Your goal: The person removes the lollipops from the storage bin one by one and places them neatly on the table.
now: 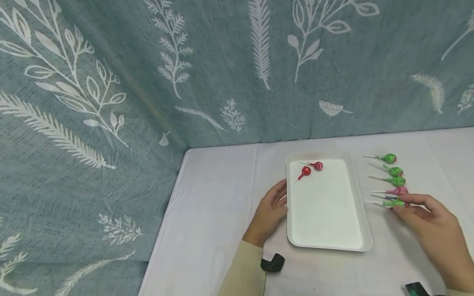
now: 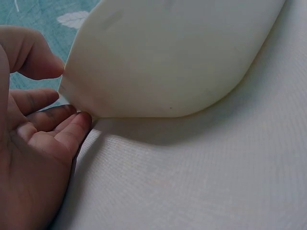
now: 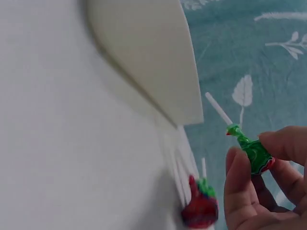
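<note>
My right hand [image 1: 431, 222] pinches a green-wrapped lollipop [image 3: 256, 155] by its candy head between thumb and fingers, its white stick pointing away from the palm. Close by it on the cloth lie a pink lollipop [image 1: 400, 190] and a dark purple one [image 1: 390, 197] partly hidden by the hand. On the left, my left hand [image 1: 270, 213] touches the outer wall of a white tray [image 1: 326, 213]; in the left wrist view its fingertips [image 2: 81, 120] meet the wall's lower edge. Two red lollipops, one [image 1: 305, 170] beside another [image 1: 317, 166], lie at the tray's far end.
Three more green lollipops, the nearest [image 1: 397, 181], the middle one [image 1: 395, 171] and the farthest [image 1: 389, 158], lie in a column right of the tray. White cloth covers the table [image 1: 207, 205]. A teal leaf-patterned curtain [image 1: 222, 74] hangs behind and at the left.
</note>
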A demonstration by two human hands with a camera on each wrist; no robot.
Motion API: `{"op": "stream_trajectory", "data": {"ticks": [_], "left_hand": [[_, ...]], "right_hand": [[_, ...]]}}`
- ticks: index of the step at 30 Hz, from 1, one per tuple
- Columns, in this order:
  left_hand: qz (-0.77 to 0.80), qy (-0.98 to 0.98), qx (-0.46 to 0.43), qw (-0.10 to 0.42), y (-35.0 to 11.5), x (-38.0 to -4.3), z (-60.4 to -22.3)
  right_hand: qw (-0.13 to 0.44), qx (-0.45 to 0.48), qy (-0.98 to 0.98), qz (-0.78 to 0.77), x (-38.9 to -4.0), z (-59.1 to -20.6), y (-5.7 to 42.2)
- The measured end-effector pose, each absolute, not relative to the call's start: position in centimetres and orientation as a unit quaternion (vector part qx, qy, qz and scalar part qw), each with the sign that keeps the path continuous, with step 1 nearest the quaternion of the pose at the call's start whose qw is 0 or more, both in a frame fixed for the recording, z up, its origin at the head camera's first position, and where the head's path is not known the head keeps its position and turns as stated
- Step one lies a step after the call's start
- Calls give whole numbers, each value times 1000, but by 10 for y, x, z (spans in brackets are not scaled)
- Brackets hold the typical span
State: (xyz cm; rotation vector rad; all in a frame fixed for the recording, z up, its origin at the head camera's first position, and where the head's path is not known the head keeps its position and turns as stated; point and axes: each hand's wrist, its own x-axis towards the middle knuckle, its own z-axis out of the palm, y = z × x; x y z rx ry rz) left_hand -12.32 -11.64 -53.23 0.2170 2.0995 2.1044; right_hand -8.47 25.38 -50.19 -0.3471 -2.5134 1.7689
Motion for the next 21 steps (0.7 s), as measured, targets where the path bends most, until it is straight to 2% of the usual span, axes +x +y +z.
{"op": "stream_trajectory", "data": {"ticks": [8,16,21], "left_hand": [[708,698,74,77,-116,-128,-530],[714,693,68,77,-115,-129,-532],[717,689,69,81,-114,-130,-534]], "right_hand": [[55,-150,-810,564,-69,-515,261],[20,-131,-870,475,-67,-525,262],[-6,-167,-877,452,-74,-525,262]]}}
